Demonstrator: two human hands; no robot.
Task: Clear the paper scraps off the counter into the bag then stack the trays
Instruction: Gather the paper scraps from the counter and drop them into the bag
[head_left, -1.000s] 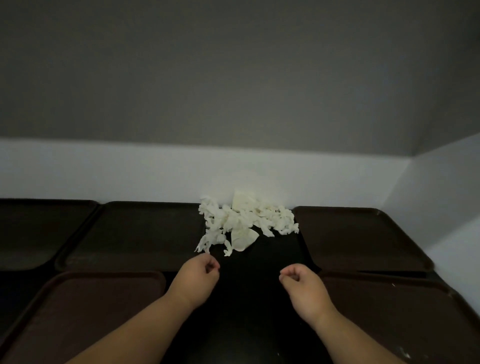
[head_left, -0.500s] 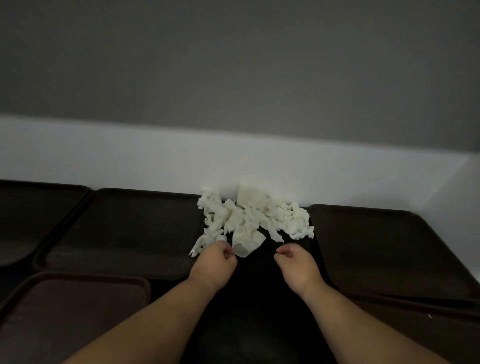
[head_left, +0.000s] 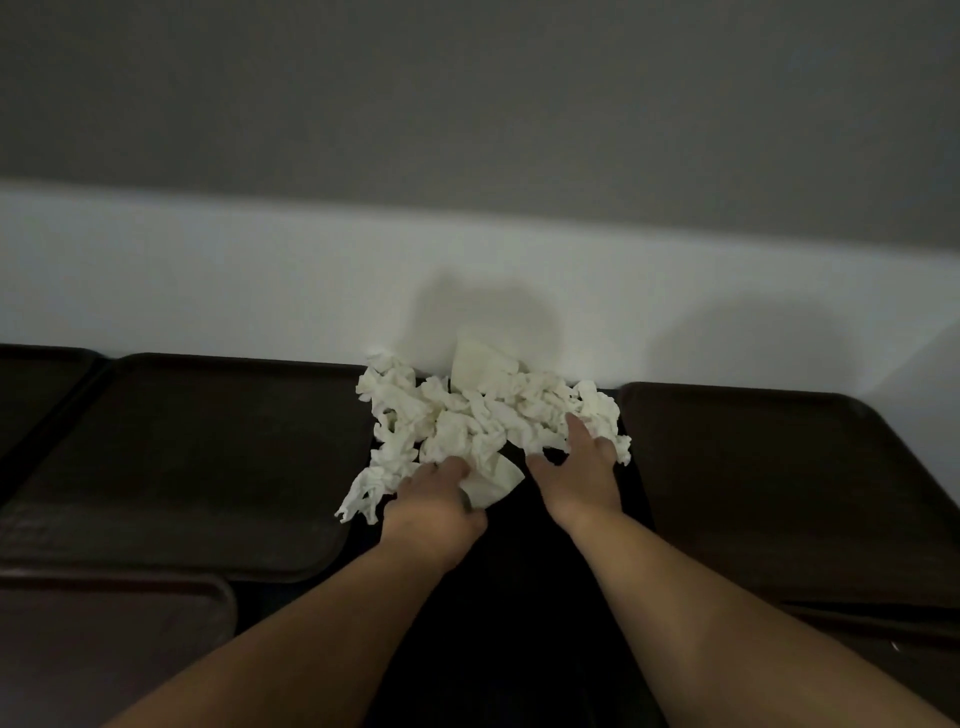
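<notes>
A heap of white crumpled paper scraps (head_left: 467, 415) lies on the black counter (head_left: 519, 623) against the white back wall, between two dark brown trays. My left hand (head_left: 436, 501) is at the heap's near edge, its fingers curled into the scraps beside a flat piece (head_left: 493, 480). My right hand (head_left: 576, 467) lies on the heap's right side with its fingers spread over the paper. One tray (head_left: 197, 457) is to the left of the heap and another tray (head_left: 779, 493) to its right. No bag is in view.
More brown trays surround the spot: one at the near left (head_left: 104, 649), one at the far left edge (head_left: 31, 389), one at the near right (head_left: 883, 654). The white wall (head_left: 260, 291) closes off the back.
Both hands have moved forward from the bare counter onto the heap. The right hand has opened its fingers over the scraps; the left has dug into the near edge.
</notes>
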